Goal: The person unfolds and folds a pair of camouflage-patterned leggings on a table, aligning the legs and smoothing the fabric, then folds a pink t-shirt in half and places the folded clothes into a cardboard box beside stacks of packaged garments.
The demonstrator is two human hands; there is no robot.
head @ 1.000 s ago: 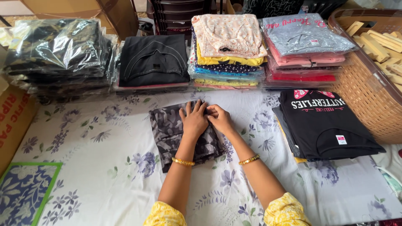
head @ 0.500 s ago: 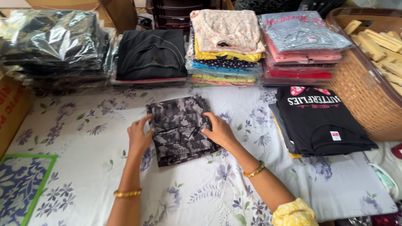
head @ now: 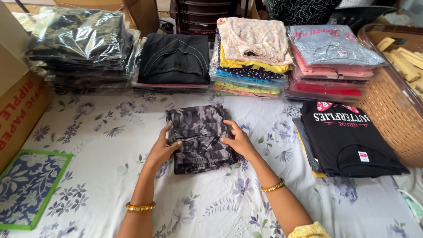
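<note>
A folded grey camouflage garment [head: 200,132] lies on the floral sheet [head: 110,176] in the middle. My left hand [head: 162,150] rests against its left edge, fingers curled onto the cloth. My right hand [head: 238,140] presses on its right edge, fingers spread over the fabric. Both wrists wear gold bangles. Neither hand lifts the garment; it stays flat on the sheet.
Behind stand piles of folded clothes: plastic-wrapped dark ones [head: 79,42], a black pile [head: 174,59], a colourful stack [head: 251,55], a pink and red wrapped stack [head: 332,61]. A black printed shirt [head: 348,139] lies right, a wicker basket [head: 392,110] beyond, a cardboard box [head: 20,105] left.
My hands moved apart from the garment's middle to its left and right edges. The garment now lies squared and flatter.
</note>
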